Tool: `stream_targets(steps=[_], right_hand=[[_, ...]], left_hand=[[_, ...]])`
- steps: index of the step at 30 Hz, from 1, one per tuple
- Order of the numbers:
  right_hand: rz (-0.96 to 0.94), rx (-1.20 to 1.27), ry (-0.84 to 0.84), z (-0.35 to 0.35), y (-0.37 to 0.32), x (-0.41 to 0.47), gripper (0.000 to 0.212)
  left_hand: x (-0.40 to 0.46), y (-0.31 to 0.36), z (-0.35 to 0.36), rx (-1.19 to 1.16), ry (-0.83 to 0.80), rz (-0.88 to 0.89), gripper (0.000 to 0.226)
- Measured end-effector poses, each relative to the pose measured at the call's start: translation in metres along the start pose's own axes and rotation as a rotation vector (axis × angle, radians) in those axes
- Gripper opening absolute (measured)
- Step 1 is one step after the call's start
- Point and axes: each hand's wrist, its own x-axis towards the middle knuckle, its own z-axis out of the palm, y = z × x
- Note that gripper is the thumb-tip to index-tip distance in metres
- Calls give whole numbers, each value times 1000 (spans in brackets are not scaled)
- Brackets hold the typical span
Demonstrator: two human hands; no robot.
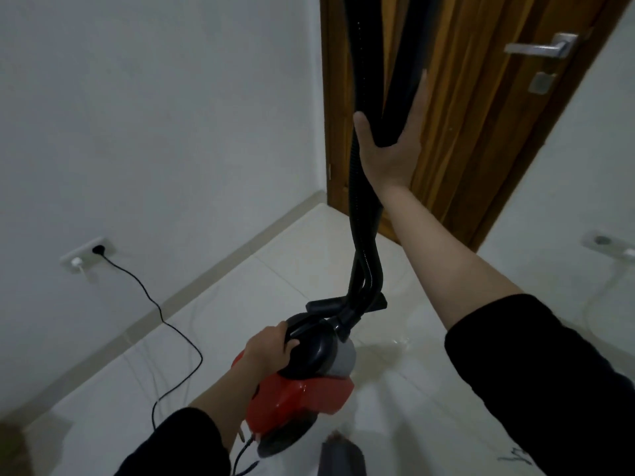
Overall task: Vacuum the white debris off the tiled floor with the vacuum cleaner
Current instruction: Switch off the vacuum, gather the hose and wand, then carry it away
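Observation:
A red and black vacuum cleaner (302,393) hangs above the pale tiled floor (281,255) near the bottom centre. My left hand (271,348) grips its black carry handle. A black hose (360,214) rises from the body toward the top of the frame, beside a black tube (405,80). My right hand (388,146) is raised high and holds the hose and tube, thumb on the left and fingers behind. The black floor nozzle (319,305) shows just behind the body. No white debris is visible on the tiles.
A black power cord (161,310) runs across the floor to a wall socket (86,255) on the left white wall. A wooden door (481,115) with a metal handle (543,46) stands behind the hose. Another socket (608,245) sits on the right wall.

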Motion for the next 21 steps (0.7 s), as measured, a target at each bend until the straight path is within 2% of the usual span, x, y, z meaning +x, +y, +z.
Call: stream_targets(steps=[13,21], right_hand=[[24,80,-94,213,236,186,88],[117,81,-151,358,385,288,90]], left_hand=[[332,-37,-100,62,-85,-81,39],[538,-66,-141,64,-107,-118,37]])
